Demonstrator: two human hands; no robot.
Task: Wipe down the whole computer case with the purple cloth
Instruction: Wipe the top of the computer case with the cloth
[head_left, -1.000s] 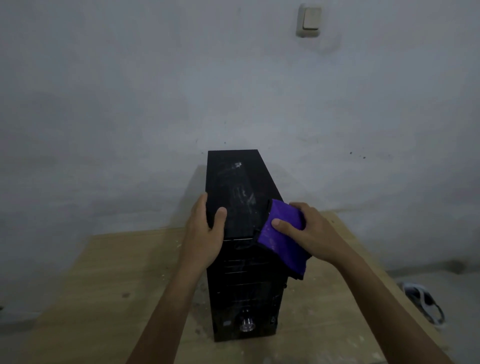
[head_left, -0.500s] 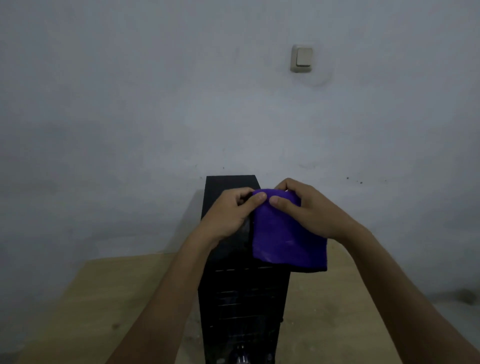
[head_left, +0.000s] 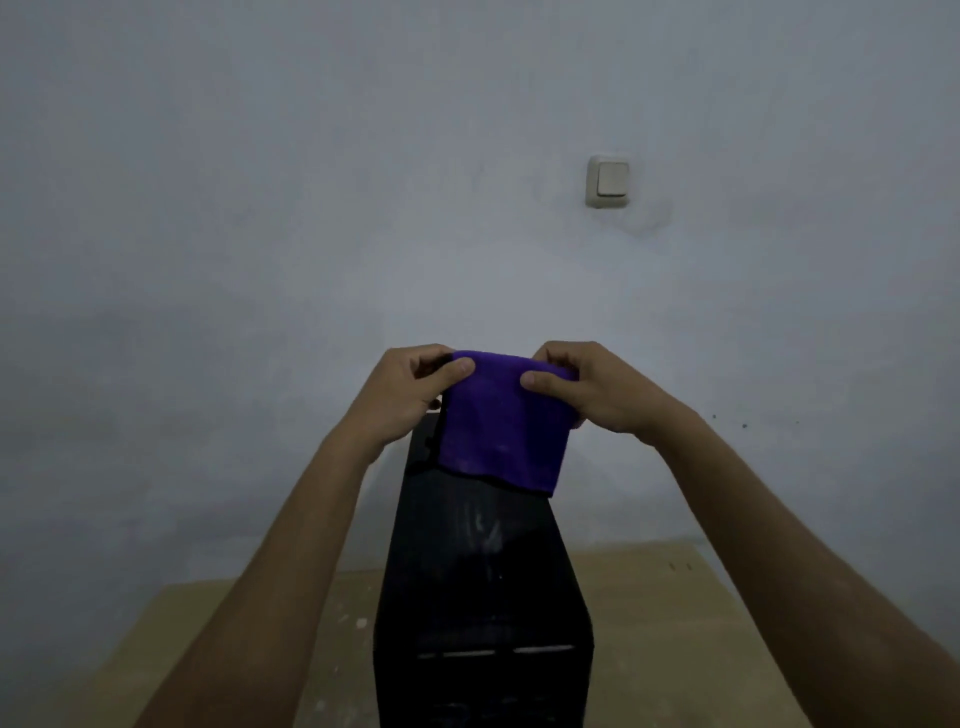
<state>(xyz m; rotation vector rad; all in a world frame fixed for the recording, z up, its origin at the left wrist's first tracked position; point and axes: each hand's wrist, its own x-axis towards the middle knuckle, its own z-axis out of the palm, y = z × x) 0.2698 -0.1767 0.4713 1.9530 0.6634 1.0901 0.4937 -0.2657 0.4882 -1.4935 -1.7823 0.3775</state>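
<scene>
The left hand (head_left: 410, 387) pinched the top left corner of the purple cloth (head_left: 501, 421), thumb laid across the front of the fabric and fingers curled behind it. Just across from it, the right hand (head_left: 587, 387) pinched the opposite top corner the same way, thumb in front. Between the two hands the cloth hung as a folded square, its dark-edged bottom hem dangling free and tilted a little lower on the right hand's side.

Below the hands stood the computer case (head_left: 478, 571), tall, black and upright, with the cloth held in the air above its far end. I could not tell whether the hem brushed the top panel. Pale smears showed on that panel below the cloth, so to my eye the wiping was far from finished.

Under the case lay a wooden table (head_left: 649, 597), and behind everything a pale wall with a light switch (head_left: 609, 182) above the right hand.

What worried me most was that neither hand steadied the case. It looked narrow for its height, so a firm sideways push with the cloth might rock it or slide it on the table. The thumb-and-finger holds also looked light; if one let go, the cloth could drop behind the case. Wiping with a loose fold might simply smear the dust.
</scene>
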